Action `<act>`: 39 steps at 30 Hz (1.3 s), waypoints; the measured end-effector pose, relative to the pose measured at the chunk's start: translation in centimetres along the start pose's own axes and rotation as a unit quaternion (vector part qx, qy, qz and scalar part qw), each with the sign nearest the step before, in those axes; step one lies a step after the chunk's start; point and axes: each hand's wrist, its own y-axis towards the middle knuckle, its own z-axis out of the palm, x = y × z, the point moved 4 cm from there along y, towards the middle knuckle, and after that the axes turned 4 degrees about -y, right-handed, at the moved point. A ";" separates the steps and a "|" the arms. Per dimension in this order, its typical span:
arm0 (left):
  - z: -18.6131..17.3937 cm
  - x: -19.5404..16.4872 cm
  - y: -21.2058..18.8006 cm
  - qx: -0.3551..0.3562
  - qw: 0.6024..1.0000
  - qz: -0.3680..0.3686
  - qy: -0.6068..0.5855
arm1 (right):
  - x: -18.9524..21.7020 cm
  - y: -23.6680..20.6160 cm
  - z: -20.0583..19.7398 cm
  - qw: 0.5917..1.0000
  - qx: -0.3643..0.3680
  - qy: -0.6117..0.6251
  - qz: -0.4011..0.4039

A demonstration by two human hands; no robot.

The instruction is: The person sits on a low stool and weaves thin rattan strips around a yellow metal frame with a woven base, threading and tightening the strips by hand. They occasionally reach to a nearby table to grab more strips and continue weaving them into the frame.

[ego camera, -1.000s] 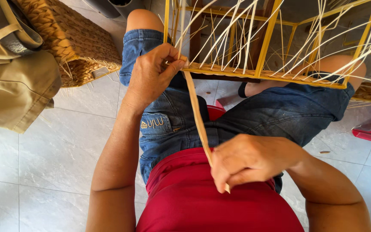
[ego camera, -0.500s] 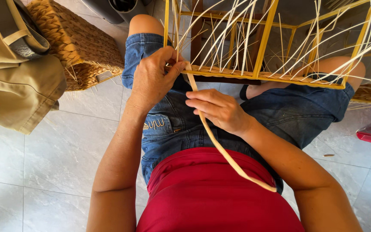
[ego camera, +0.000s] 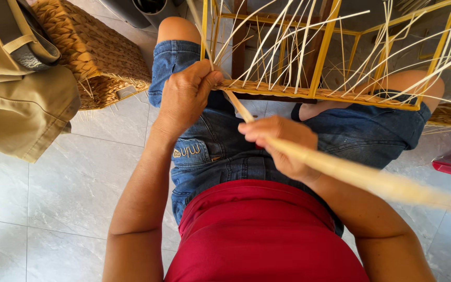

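Two bare hands work at a yellow metal frame (ego camera: 323, 49) that spans the upper picture from 11 to 3 o'clock, resting across the person's knees, with pale cane strands (ego camera: 267, 47) fanning up from its woven lower rail. At 10 o'clock sits a woven basket (ego camera: 97, 55), beside khaki cloth (ego camera: 19, 112) at 9 o'clock. Left hand (ego camera: 185, 96), just left of centre, has its grip pressed together on the rail's end, pinching strands there. Right hand (ego camera: 280, 143), at centre, has its grip closed around a flat cane strip (ego camera: 340, 169) running from the rail toward 4 o'clock, blurred at its far end.
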 end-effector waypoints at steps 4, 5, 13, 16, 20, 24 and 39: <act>-0.5 0.3 0.9 0.146 0.971 -0.120 -0.147 | -2.3 4.1 -1.1 0.994 -0.070 0.047 0.067; -0.2 0.3 1.1 0.185 0.959 -0.151 -0.151 | -2.9 5.2 -1.1 0.993 -0.060 0.053 0.089; 0.9 1.5 1.5 0.163 0.956 -0.160 -0.185 | -3.1 7.7 -3.1 0.993 -0.062 0.028 0.099; 1.3 2.5 1.0 0.145 0.957 -0.142 -0.208 | -3.1 5.1 -3.5 0.988 -0.057 -0.001 0.145; 1.6 3.5 0.6 0.130 0.961 -0.104 -0.219 | -6.3 2.2 -0.2 0.952 0.003 0.021 0.306; 1.3 3.5 0.0 0.141 0.952 -0.091 -0.257 | -6.8 2.6 2.4 0.977 -0.010 -0.054 0.205; -0.8 1.4 -0.4 0.069 0.973 -0.151 -0.159 | -7.5 3.6 6.2 0.989 -0.002 -0.121 0.084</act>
